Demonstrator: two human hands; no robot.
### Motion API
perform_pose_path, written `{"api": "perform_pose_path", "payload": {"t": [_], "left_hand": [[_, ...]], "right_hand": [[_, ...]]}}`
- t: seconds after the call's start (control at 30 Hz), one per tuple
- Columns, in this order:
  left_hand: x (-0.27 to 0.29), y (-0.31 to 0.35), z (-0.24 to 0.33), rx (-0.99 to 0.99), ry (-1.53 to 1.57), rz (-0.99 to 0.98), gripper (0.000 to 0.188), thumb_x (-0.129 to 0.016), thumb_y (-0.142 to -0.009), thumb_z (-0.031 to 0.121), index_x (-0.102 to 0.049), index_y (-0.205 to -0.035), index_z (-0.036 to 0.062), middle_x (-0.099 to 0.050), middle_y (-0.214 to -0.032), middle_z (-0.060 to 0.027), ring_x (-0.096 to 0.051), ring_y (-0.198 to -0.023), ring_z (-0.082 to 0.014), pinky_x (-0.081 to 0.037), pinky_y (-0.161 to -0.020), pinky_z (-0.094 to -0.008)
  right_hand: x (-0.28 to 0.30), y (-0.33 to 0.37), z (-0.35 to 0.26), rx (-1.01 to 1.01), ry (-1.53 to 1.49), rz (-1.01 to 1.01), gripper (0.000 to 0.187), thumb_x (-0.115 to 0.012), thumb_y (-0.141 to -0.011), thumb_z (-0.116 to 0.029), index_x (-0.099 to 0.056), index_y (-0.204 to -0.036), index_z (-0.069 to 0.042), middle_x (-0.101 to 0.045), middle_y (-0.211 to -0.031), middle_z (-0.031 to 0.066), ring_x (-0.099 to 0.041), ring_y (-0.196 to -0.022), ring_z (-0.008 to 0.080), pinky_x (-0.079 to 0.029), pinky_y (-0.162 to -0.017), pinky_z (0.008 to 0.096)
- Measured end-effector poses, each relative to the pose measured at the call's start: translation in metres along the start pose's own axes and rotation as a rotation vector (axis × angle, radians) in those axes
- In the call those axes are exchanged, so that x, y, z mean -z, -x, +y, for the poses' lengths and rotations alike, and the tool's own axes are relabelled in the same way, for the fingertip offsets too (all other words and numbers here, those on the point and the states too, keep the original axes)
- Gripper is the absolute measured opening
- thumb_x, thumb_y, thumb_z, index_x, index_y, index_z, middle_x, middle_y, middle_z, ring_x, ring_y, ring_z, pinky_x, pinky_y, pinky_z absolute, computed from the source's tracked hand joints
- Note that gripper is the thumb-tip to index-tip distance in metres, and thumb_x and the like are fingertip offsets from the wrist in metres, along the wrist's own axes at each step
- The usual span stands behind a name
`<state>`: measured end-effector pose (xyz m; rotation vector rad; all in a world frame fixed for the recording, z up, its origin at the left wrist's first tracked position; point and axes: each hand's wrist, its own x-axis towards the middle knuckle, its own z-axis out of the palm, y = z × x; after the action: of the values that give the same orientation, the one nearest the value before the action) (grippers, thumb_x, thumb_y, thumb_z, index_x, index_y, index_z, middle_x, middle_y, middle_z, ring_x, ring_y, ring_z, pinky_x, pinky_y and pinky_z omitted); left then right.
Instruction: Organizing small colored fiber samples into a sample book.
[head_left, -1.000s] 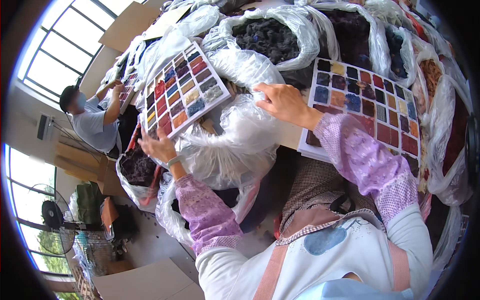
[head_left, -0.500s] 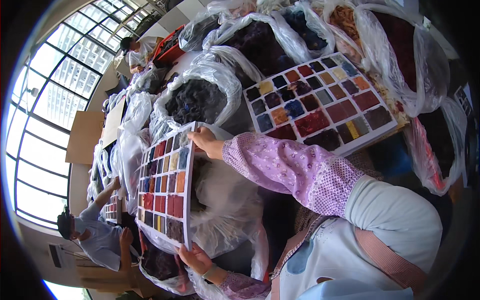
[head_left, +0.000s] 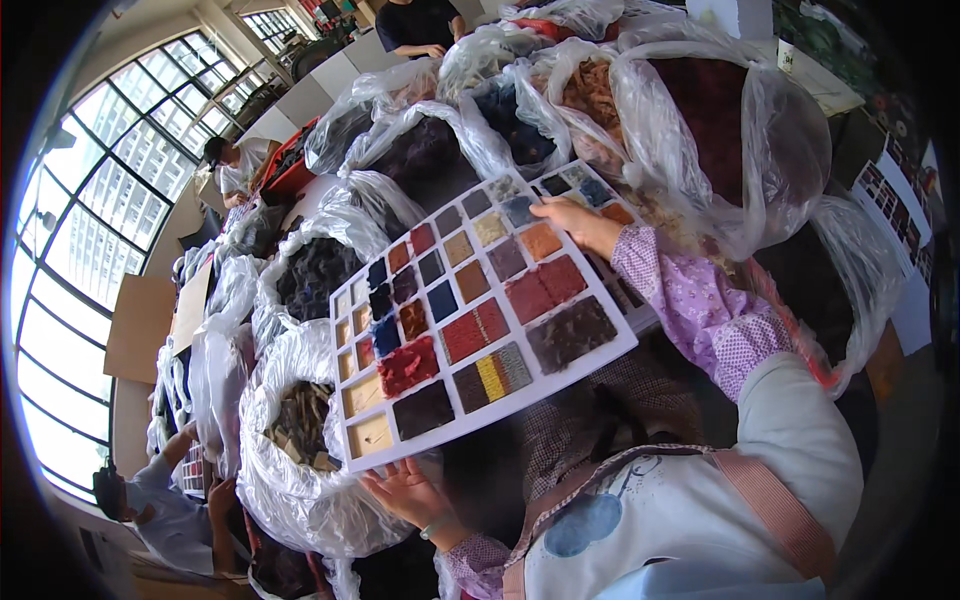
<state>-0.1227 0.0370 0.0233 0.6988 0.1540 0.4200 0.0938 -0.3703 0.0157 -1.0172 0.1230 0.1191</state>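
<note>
My right hand [head_left: 580,225] grips the far right edge of a white grid board [head_left: 490,395] filled with fibre swatches in red, brown, grey, orange and blue. The board is tilted, its swatches facing up. Along its left side the cells show pale wood colour. My left hand [head_left: 412,497] lies palm up just below the board's near edge, fingers stretched, fingertips at or very near it; whether they touch I cannot tell. A second swatch board [head_left: 618,213] sits beneath and behind the first, mostly covered.
Clear plastic bags of dark grey fibre [head_left: 315,280], brown scraps [head_left: 300,425], orange fibre [head_left: 592,100] and dark red fibre [head_left: 700,125] crowd around. A person [head_left: 180,515] works at lower left; others [head_left: 240,165] are farther back. Printed sheets [head_left: 895,215] hang at right.
The held board has moved right from above the bags and turned face up, now overlapping the second board. My left hand has loosened from its near corner; my right hand kept its grip.
</note>
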Motion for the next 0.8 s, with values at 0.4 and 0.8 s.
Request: {"api": "perform_pose_path", "payload": {"t": [0.4,0.8], "left_hand": [[-0.053,0.011,-0.087,-0.086,-0.793,-0.214,0.052,-0.062,-0.076,0.004,-0.039,-0.122,0.0005,-0.054,-0.101,-0.0085,-0.052,-0.083,-0.0114,-0.043,-0.070,-0.0227],[-0.029,-0.005,-0.085,-0.532,-1.497,-0.438,0.051,-0.061,-0.076,0.020,-0.046,-0.122,0.0038,-0.044,-0.123,-0.0173,-0.041,-0.113,-0.0320,-0.030,-0.095,-0.0417]], "right_hand": [[0.138,0.027,-0.044,0.234,0.855,0.439,0.036,-0.055,-0.082,-0.029,-0.059,-0.102,0.000,-0.062,-0.083,0.0032,-0.054,-0.075,0.0108,-0.043,-0.068,0.0275],[0.130,0.060,-0.028,0.847,1.377,0.665,0.025,-0.057,-0.074,-0.032,-0.064,-0.088,-0.012,-0.062,-0.083,0.0130,-0.059,-0.079,0.0293,-0.045,-0.066,0.0391]]}}
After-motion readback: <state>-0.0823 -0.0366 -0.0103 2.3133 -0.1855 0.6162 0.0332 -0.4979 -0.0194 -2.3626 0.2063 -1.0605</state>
